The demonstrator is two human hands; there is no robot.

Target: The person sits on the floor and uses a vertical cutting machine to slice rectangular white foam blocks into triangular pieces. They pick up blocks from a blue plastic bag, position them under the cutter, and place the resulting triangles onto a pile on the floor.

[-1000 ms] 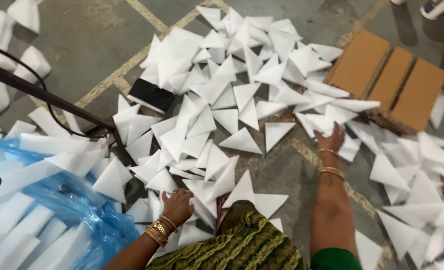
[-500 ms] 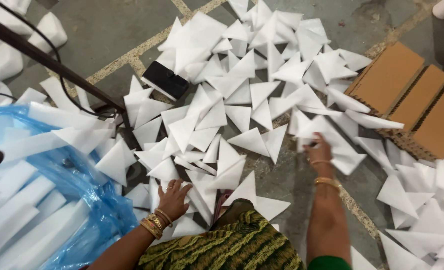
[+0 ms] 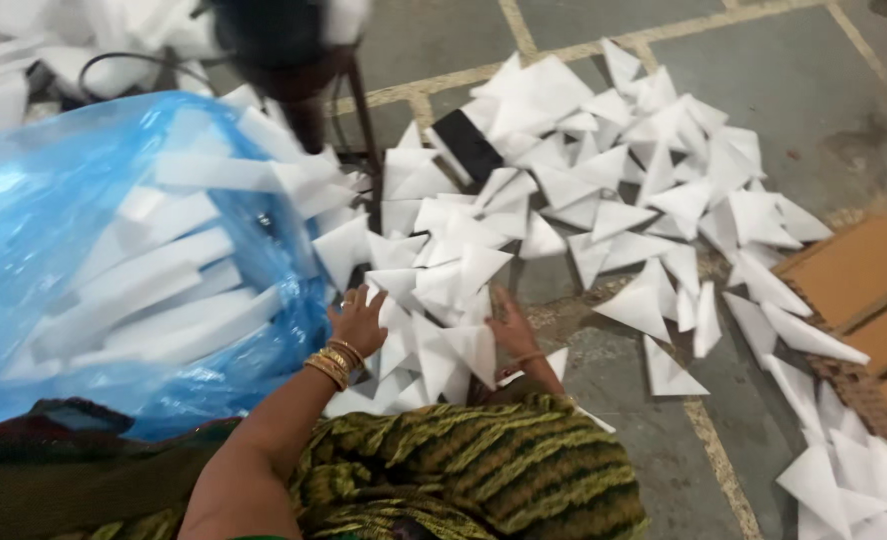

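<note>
We see our left hand (image 3: 359, 322) lying palm down on a heap of white foam triangles (image 3: 434, 300) on the tiled floor (image 3: 604, 440), with its fingers spread apart and resting on the pieces, not clamped on any of them. Gold bangles (image 3: 330, 364) sit at its wrist. Our right hand (image 3: 512, 322) is just beside it, also flat on the same heap; its fingers are loosely apart and touch the foam, but we cannot tell if they pinch a piece.

The triangles lie flat and overlapping, and they have no common direction: some tips point to us, some away, some to the sides. One triangle (image 3: 669, 370) lies alone to the right, its long axis running roughly toward and away from us.

At the left, touching the heap, stands a blue plastic bag (image 3: 54, 230) filled with long white foam strips (image 3: 164, 310), which run mostly slanted from lower left to upper right. A flat black object (image 3: 467, 144) lies among the far triangles. Brown cardboard (image 3: 854, 270) lies at the right edge.
</note>
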